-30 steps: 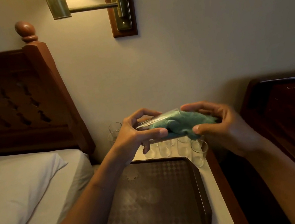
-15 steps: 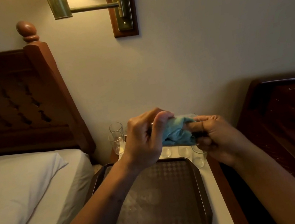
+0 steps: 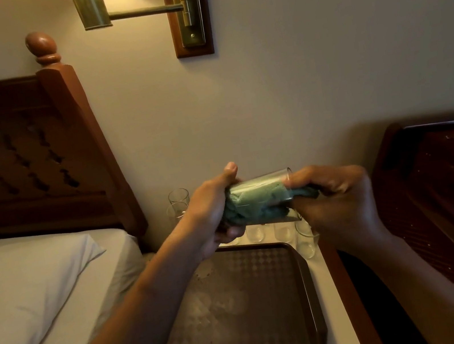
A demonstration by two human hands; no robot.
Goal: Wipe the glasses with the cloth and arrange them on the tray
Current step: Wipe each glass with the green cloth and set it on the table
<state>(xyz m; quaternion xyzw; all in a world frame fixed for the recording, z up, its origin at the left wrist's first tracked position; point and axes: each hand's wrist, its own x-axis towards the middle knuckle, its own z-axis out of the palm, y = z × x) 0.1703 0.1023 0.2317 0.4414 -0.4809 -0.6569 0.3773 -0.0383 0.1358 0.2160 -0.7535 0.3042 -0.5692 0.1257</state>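
A clear glass (image 3: pixel 263 183) lies on its side in the air above the nightstand, stuffed with a green cloth (image 3: pixel 255 203). My left hand (image 3: pixel 212 219) grips the glass at its base end, thumb on top. My right hand (image 3: pixel 336 201) holds the cloth at the glass's open mouth, fingers curled round it. Below them a dark patterned tray (image 3: pixel 243 313) lies on the nightstand with nothing on it. Several more clear glasses (image 3: pixel 283 231) stand upright behind the tray, partly hidden by my hands, and two others (image 3: pixel 178 202) stand at the back left by the wall.
A bed with a white pillow (image 3: pixel 28 283) and a carved wooden headboard (image 3: pixel 22 158) fills the left. A dark wooden headboard (image 3: pixel 449 194) stands at the right. A brass wall lamp (image 3: pixel 114 7) hangs overhead. The nightstand's white top (image 3: pixel 332 304) shows right of the tray.
The glass has turned in my hands, its open mouth now facing right. My left hand shifted its grip to the base end while my right hand worked the cloth inside.
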